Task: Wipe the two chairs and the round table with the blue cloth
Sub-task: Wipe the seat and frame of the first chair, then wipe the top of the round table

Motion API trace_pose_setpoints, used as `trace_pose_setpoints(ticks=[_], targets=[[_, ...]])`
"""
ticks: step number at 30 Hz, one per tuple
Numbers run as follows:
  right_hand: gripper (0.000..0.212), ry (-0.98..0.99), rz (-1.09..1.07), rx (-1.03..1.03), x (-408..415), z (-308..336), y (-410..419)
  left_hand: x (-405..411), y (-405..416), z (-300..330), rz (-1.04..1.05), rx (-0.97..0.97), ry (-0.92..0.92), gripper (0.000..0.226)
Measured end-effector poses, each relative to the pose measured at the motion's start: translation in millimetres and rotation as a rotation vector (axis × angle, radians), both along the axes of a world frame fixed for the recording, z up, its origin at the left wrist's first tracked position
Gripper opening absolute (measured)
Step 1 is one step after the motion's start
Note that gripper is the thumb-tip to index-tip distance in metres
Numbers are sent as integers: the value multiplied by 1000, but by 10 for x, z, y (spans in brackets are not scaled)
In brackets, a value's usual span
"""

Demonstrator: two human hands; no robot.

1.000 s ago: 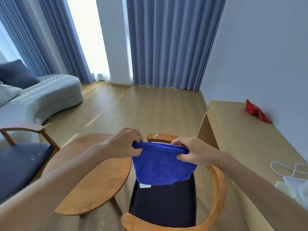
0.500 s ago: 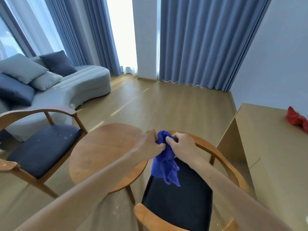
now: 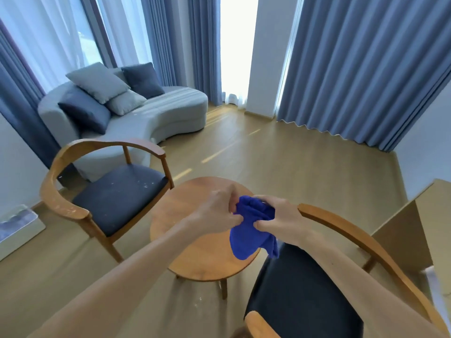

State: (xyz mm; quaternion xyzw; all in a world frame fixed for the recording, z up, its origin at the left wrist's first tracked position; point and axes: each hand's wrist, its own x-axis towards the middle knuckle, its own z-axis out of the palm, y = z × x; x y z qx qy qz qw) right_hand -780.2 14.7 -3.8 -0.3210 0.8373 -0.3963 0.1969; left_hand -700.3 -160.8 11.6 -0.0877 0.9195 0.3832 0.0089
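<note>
The blue cloth (image 3: 251, 232) is bunched up and held in the air over the right side of the round wooden table (image 3: 195, 240). My left hand (image 3: 217, 213) grips its left part and my right hand (image 3: 280, 219) grips its right part, with a fold hanging down between them. A wooden chair with a dark seat (image 3: 117, 193), flecked with white specks, stands left of the table. A second such chair (image 3: 300, 296) stands close below me on the right, its curved back rail (image 3: 361, 240) behind my right forearm.
A grey curved sofa (image 3: 151, 118) with several cushions stands behind the left chair. Blue curtains (image 3: 353, 69) hang along the far wall. A light wooden desk (image 3: 415, 228) is at the right edge. A framed picture (image 3: 17, 225) leans at the far left. White specks lie on the floor under the table.
The cloth went from spread flat between my hands to bunched together. My hands came close to each other. The view swung left, bringing the left chair and sofa into sight.
</note>
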Motion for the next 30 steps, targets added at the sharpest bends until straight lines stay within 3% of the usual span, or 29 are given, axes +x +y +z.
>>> trace_pose_setpoints(ticks=[3,8,13,19,24,30], targets=[[51,57,27,68,101,-155,-606,71,-615,-247,-139,-104,-7,49],[42,-26,-40,60,294,-514,-1405,150,-1440,-612,-183,11,-32,25],[55,-319,-60,-8,582,-996,-1630,137,-1845,-1067,-244,123,-133,24],[36,-317,-314,-15,566,-1567,-1803,-160,-1961,-1673,-272,272,-319,27],[40,-413,-461,91,124,-2049,-2023,-575,-2247,-2217,-221,99,-467,38],[34,-573,-489,198,-780,-2684,-2359,-1074,-2727,-2852,-135,-123,-662,30]])
